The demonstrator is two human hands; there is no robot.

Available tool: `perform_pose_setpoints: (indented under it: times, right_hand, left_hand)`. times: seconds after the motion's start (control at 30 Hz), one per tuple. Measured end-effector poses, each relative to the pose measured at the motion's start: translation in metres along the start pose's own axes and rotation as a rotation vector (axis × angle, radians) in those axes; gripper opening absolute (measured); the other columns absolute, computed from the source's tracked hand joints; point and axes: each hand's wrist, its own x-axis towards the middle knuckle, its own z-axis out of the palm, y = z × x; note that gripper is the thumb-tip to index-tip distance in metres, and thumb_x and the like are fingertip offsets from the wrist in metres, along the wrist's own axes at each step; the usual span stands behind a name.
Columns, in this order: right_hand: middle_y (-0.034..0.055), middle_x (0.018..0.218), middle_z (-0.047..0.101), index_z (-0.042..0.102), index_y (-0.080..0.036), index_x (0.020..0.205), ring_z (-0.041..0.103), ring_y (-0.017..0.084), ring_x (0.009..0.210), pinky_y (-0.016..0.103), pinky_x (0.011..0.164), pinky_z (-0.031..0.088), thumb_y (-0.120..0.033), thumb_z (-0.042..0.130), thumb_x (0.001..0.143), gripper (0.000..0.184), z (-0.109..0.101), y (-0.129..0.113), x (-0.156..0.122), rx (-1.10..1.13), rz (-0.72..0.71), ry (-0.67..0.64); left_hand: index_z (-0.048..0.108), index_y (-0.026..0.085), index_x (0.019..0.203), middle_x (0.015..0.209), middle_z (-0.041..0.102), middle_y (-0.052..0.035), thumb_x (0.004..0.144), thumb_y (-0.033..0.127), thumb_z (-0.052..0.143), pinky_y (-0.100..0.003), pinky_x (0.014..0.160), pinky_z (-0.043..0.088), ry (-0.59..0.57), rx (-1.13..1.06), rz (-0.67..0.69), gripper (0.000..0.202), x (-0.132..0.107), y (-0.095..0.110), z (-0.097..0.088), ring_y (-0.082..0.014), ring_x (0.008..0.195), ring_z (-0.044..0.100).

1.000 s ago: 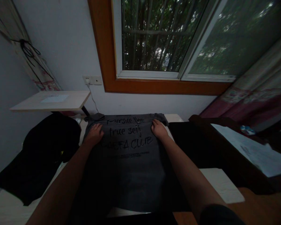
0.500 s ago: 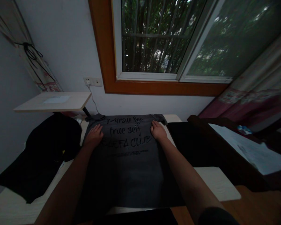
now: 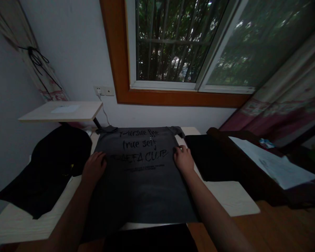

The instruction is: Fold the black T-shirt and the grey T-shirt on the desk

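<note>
A dark grey T-shirt (image 3: 141,182) with black lettering lies flat on the pale table (image 3: 233,199), its sleeves folded in. My left hand (image 3: 93,168) rests palm down on the shirt's left edge, fingers together and lying flat. My right hand (image 3: 183,159) rests on the shirt's right edge at about the same height, fingers flat on the cloth. Neither hand holds anything.
A black garment (image 3: 49,164) lies heaped on the table's left. A folded black cloth (image 3: 207,157) sits right of the shirt. A dark wooden desk with white papers (image 3: 273,164) stands at right. A small shelf (image 3: 60,111), wall socket and window lie beyond.
Both hands have slid toward me and outward along the shirt, from near the collar to its side edges beside the lower lettering.
</note>
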Motion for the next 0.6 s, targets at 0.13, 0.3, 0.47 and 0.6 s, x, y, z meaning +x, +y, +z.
perform_pose_setpoints:
  times: [0.13,0.3,0.47,0.6]
  right_hand:
    - [0.0121,0.126,0.054,0.059,-0.022,0.131,0.059,0.022,0.095,0.028,0.069,0.045,-0.024,0.049,0.098,0.035,-0.015,0.001,-0.018,-0.060,0.043,-0.039]
    - [0.0120,0.125,0.052,0.052,-0.022,0.139,0.061,0.014,0.072,0.025,0.053,0.038,-0.025,0.045,0.100,0.040,-0.028,0.002,-0.041,-0.133,0.064,-0.077]
    - [0.0116,0.122,0.052,0.049,-0.023,0.142,0.059,0.011,0.063,0.023,0.048,0.035,-0.026,0.042,0.102,0.041,-0.035,0.009,-0.058,-0.164,0.013,-0.129]
    - [0.0106,0.119,0.053,0.050,-0.024,0.141,0.057,0.008,0.057,0.022,0.047,0.031,-0.027,0.040,0.104,0.039,-0.039,0.021,-0.064,-0.154,0.018,-0.161]
  left_hand:
    - [0.068,0.015,0.120,0.132,0.062,-0.0145,0.093,0.028,0.047,-0.045,0.111,0.042,0.064,0.054,-0.031,0.037,-0.018,-0.001,-0.017,-0.0289,0.126,0.053]
    - [0.065,0.014,0.125,0.136,0.057,-0.0152,0.096,0.028,0.045,-0.045,0.103,0.046,0.074,0.157,-0.105,0.038,-0.034,0.014,-0.038,-0.0310,0.118,0.052]
    - [0.062,0.015,0.129,0.137,0.053,-0.0153,0.096,0.026,0.045,-0.042,0.096,0.049,0.039,0.199,-0.153,0.039,-0.041,0.022,-0.051,-0.0293,0.110,0.053]
    - [0.062,0.018,0.131,0.139,0.051,-0.0144,0.096,0.018,0.042,-0.037,0.093,0.050,-0.066,0.194,-0.110,0.040,-0.045,0.017,-0.055,-0.0259,0.109,0.054]
